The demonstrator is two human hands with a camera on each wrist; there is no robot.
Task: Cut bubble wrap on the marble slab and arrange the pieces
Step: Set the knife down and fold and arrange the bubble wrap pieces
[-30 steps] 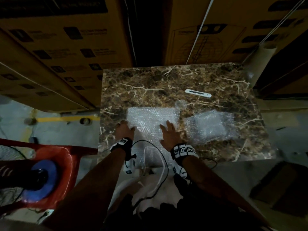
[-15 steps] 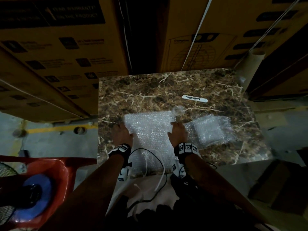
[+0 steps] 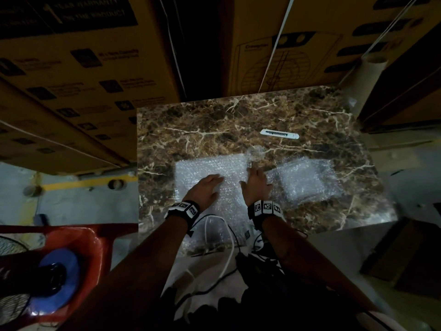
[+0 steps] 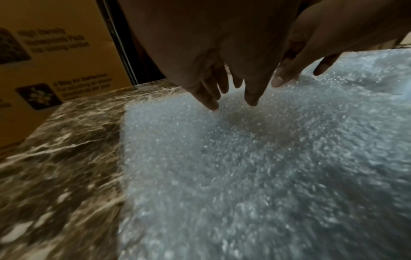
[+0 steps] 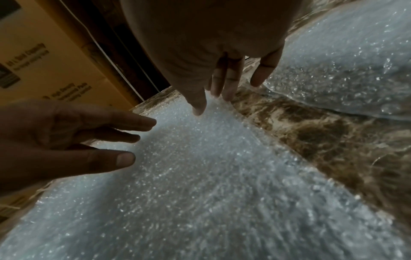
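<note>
A large sheet of bubble wrap lies flat on the brown marble slab, running toward the near edge. My left hand rests on its middle with straight, spread fingers. My right hand lies flat along the sheet's right edge, fingers straight. A smaller stack of cut bubble wrap pieces sits to the right, apart from the sheet. A white utility knife lies on the slab beyond both hands.
Yellow cardboard boxes stand close behind and left of the slab. A cardboard tube leans at the far right corner. A red plastic chair holding a blue object sits low at the left. White and black cables hang over the near edge.
My left hand slid from the sheet's left edge toward its middle, close to the right hand. The right hand moved up along the sheet's right edge.
</note>
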